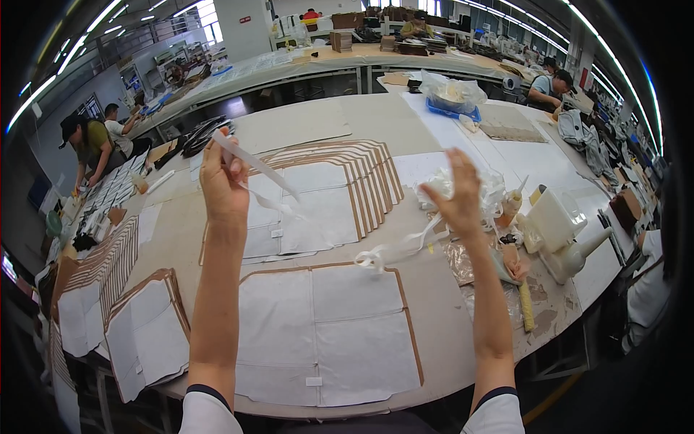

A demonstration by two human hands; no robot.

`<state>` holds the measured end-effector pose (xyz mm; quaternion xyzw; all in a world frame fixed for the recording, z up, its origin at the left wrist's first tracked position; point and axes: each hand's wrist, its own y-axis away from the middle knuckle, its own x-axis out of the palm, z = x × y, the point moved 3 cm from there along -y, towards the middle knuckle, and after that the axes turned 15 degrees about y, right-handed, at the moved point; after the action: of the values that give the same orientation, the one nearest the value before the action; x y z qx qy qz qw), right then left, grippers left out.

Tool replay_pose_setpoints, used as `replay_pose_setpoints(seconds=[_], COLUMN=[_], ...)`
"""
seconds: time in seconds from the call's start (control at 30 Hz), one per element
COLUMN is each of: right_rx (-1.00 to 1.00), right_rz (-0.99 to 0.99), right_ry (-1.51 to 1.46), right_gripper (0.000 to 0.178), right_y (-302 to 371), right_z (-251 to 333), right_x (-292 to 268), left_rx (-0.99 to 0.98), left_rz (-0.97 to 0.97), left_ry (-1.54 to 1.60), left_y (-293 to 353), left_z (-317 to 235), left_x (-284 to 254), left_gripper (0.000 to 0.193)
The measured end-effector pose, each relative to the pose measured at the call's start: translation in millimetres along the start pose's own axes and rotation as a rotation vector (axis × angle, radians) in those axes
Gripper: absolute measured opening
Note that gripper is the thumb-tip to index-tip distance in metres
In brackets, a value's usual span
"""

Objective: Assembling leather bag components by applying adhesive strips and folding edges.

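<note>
My left hand point(223, 184) is raised over the table, its fingers pinched round a narrow white strip of tape point(269, 172) that hangs down to the right. To the right, my right hand point(460, 197) has its fingers stretched out and holds nothing. Beside it lies a tangled heap of white tape point(493, 194), and a loose loop of tape point(376, 258) trails toward the middle. Nearest me, a white panel with brown edges point(358, 354) lies flat between my forearms. Beyond it, several like panels point(318, 206) overlap in a fanned row.
More brown-edged panels point(148, 329) lie at the left edge. At right are a white plastic container point(555, 217), a squeeze bottle point(510, 206) and a yellow roller point(526, 307). A blue tray point(454, 111) holds a plastic bag farther back. Other people work at the left and right.
</note>
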<state>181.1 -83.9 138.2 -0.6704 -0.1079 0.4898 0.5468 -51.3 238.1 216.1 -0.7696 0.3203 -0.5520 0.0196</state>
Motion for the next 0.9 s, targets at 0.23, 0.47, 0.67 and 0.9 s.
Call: replay_pose_setpoints(seconds=[0.23,0.47,0.67,0.9], right_rx=[0.042,-0.498,-0.370,-0.122], right_rz=[0.779,0.022,0.049,0.389], right_ry=[-0.923,-0.026,0.401,0.637], right_gripper=[0.031,0.016,0.015,0.036], right_y=[49.1,0.6,-33.9,-88.2], right_z=[172.9,132.5,-31.5,-84.8], right_x=[77.8,36.8,15.9,-11.4], left_rx=[-0.076,0.382,0.448,0.089], left_rz=[0.033,-0.141,-0.168,-0.055], left_ry=[0.111,-0.162,-0.332,-0.437], left_y=[29.9,35.0,24.1,60.0], left_z=[26.7,-42.2,-128.9,-87.8], left_x=[18.9,-35.5,-76.4,-82.7], left_gripper=[0.017,0.012,0.017,0.015])
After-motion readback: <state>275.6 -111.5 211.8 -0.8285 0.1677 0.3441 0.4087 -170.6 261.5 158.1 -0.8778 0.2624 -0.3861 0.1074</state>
